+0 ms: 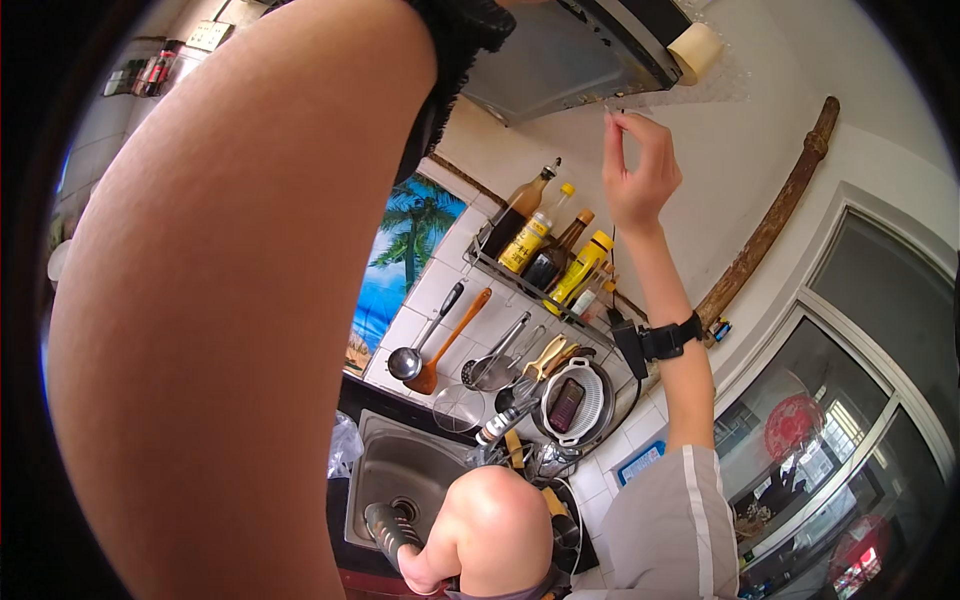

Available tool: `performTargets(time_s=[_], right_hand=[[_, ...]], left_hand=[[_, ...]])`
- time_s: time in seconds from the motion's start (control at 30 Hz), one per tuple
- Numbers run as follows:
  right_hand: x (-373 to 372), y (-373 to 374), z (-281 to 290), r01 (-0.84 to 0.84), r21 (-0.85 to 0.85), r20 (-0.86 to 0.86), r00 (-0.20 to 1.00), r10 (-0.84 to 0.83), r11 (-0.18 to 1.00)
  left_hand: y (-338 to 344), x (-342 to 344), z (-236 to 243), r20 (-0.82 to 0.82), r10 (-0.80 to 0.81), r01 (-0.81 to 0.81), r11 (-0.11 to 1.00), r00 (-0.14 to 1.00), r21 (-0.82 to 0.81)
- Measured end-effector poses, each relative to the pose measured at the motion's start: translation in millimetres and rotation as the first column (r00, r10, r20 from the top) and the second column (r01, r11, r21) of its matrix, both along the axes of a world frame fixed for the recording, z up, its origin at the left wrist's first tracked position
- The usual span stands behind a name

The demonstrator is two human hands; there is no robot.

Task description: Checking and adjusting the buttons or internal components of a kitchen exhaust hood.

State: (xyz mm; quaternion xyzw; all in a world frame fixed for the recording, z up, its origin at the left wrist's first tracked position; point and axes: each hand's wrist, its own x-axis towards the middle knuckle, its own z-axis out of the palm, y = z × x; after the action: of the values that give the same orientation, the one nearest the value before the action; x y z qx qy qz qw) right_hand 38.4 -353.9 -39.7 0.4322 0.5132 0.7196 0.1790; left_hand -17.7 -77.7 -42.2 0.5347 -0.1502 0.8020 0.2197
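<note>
Clear film (728, 85): your right hand (645, 175) pinches its edge; draw evenly. Left hand (516, 2) cropped, grip can't be told.

And up top it's the range hood (575, 55), glossy dark grey across its broad face, blacker along the right-hand side, sitting at a slant and running out past the upper edge of view. Pale specks and worn spots dot its lower rim! Right at its corner, there's a cream roll (697, 53), a stubby cylinder, also tilted. And here's the clear plastic film (700, 95), crinkled, see-through, spreading out around the roll and trailing left just below the hood's rim; where it joins the roll, hard to tell.
</note>
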Motion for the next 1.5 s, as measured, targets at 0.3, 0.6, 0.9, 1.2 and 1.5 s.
performTargets(time_s=[0.3, 0.6, 0.9, 1.2, 1.5], right_hand=[[10, 7, 0, -0.010, 0.051, -0.009, 1.000, 0.011, 0.999], [16, 11, -6, -0.039, 0.111, -0.020, 0.999, 0.041, 0.993], [16, 10, -10, -0.027, 0.123, -0.064, 0.997, 0.035, 0.992], [4, -2, -5, 0.027, 0.021, 0.047, 0.998, -0.028, 0.999], [-3, 8, 8, 0.031, 0.004, 0.208, 0.978, -0.031, 1.000]], left_hand=[[1, 5, 6, -0.014, 0.012, -0.012, 1.000, 1.000, -0.004], [-1, 0, 2, 0.000, 0.002, -0.002, 1.000, 1.000, -0.001], [-1, -2, 4, -0.062, 0.000, -0.001, 1.000, 0.998, -0.005], [-1, -2, 3, -0.045, -0.003, 0.003, 1.000, 0.999, -0.008], [-2, -6, -1, -0.033, -0.008, 0.007, 1.000, 0.999, -0.020]])
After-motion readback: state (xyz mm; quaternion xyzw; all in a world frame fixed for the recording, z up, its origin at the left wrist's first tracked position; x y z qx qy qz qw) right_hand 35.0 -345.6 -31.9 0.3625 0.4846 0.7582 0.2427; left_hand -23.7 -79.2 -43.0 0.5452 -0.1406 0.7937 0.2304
